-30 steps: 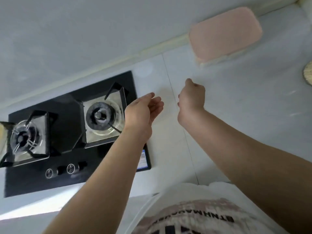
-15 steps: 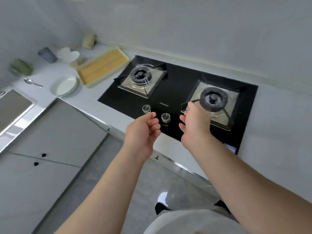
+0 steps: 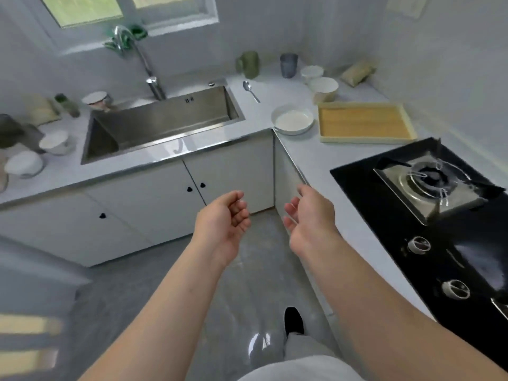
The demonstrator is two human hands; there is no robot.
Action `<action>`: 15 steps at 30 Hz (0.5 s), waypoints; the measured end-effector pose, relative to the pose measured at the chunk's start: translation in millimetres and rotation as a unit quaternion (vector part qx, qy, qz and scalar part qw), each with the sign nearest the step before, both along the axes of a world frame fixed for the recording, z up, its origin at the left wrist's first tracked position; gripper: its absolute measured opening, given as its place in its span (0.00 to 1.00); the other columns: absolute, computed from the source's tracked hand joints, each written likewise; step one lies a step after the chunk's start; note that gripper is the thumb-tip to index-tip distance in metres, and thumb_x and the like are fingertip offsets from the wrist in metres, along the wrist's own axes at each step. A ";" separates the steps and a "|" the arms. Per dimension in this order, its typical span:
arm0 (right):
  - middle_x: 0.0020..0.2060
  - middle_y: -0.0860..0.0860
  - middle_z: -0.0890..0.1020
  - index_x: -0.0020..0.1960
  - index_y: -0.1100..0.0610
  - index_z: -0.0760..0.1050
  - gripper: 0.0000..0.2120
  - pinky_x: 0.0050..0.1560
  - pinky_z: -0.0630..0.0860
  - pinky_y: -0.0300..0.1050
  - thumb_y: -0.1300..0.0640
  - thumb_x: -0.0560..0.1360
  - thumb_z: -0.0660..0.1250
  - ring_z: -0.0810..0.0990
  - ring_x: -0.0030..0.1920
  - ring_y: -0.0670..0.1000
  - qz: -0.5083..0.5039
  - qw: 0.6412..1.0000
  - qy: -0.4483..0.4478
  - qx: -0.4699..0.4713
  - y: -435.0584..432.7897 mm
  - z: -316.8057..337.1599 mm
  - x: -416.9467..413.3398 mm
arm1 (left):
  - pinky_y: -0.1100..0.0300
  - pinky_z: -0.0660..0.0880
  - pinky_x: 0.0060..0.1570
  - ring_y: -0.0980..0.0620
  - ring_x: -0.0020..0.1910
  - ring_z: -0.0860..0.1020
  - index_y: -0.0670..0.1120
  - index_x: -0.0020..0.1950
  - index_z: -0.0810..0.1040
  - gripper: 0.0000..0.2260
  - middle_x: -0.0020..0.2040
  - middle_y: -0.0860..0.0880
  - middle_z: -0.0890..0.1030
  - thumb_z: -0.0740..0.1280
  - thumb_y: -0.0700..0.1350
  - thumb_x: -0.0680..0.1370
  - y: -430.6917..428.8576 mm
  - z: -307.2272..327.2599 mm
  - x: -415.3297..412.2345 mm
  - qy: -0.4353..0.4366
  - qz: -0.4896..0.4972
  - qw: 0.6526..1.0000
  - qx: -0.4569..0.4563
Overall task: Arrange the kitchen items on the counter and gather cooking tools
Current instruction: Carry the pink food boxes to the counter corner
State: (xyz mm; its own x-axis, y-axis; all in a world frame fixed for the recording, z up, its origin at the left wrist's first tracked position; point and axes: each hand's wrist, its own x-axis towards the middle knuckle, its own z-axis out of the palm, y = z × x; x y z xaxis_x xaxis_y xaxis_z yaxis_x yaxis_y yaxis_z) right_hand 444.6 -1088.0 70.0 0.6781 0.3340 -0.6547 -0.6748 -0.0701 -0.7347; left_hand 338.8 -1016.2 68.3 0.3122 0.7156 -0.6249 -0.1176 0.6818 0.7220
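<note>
meanwhile, both the left hand [image 3: 224,220] and right hand [image 3: 309,218] are held empty, fingers loosely apart, above the floor; the spoon [image 3: 250,90] and white plate [image 3: 292,122] on the corner counter [image 3: 302,149] are best approached squarely.

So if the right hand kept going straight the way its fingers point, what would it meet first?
Probably the counter edge at the inside corner, then the white plate lying just beyond it. The right hand is open, empty and held over the floor; depth is unclear.
</note>
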 end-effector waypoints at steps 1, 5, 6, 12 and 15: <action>0.35 0.49 0.74 0.44 0.53 0.72 0.05 0.39 0.70 0.45 0.56 0.79 0.63 0.75 0.37 0.48 0.023 1.000 0.005 0.001 25.9 -2.3 -3.4 | 0.63 0.72 0.29 0.54 0.26 0.74 0.44 0.45 0.80 0.06 0.28 0.50 0.77 0.64 0.40 0.80 20.6 0.3 -7.2 0.004 0.025 1.000 -0.001; 0.35 0.50 0.74 0.44 0.53 0.73 0.04 0.36 0.69 0.43 0.57 0.79 0.64 0.75 0.37 0.48 0.115 0.993 0.023 0.012 117.8 -7.5 -12.4 | 0.63 0.73 0.30 0.54 0.27 0.74 0.43 0.44 0.80 0.07 0.28 0.50 0.77 0.65 0.40 0.80 96.4 5.5 -27.6 0.009 0.114 0.993 0.012; 0.35 0.50 0.74 0.45 0.53 0.73 0.04 0.37 0.69 0.43 0.57 0.79 0.63 0.75 0.38 0.48 0.141 0.990 0.027 0.014 143.9 -7.5 -14.8 | 0.63 0.73 0.30 0.54 0.26 0.74 0.43 0.44 0.80 0.07 0.28 0.50 0.77 0.65 0.40 0.80 117.7 6.9 -33.3 0.011 0.141 0.990 0.017; 0.36 0.50 0.73 0.47 0.54 0.73 0.03 0.38 0.69 0.44 0.56 0.79 0.63 0.73 0.38 0.48 0.273 0.961 0.033 0.018 266.8 7.8 -34.4 | 0.64 0.72 0.27 0.55 0.25 0.73 0.44 0.43 0.79 0.08 0.27 0.51 0.76 0.64 0.41 0.81 214.6 24.1 -65.1 0.018 0.255 0.967 0.013; 0.37 0.50 0.73 0.49 0.54 0.74 0.03 0.36 0.68 0.43 0.55 0.79 0.64 0.74 0.38 0.49 0.324 0.945 0.050 0.014 319.5 11.2 -57.2 | 0.65 0.72 0.25 0.56 0.24 0.73 0.45 0.43 0.78 0.08 0.26 0.52 0.75 0.63 0.42 0.81 253.5 25.8 -88.0 0.010 0.308 0.951 0.009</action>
State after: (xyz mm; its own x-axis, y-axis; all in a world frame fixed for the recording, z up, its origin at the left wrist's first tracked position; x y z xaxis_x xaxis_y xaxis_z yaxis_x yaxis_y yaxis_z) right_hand 387.3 -768.5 81.2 0.2603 0.6757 -0.6897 -0.5623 -0.4746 -0.6772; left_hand 250.8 -762.7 94.2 -0.1811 0.7694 -0.6126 -0.4775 0.4758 0.7387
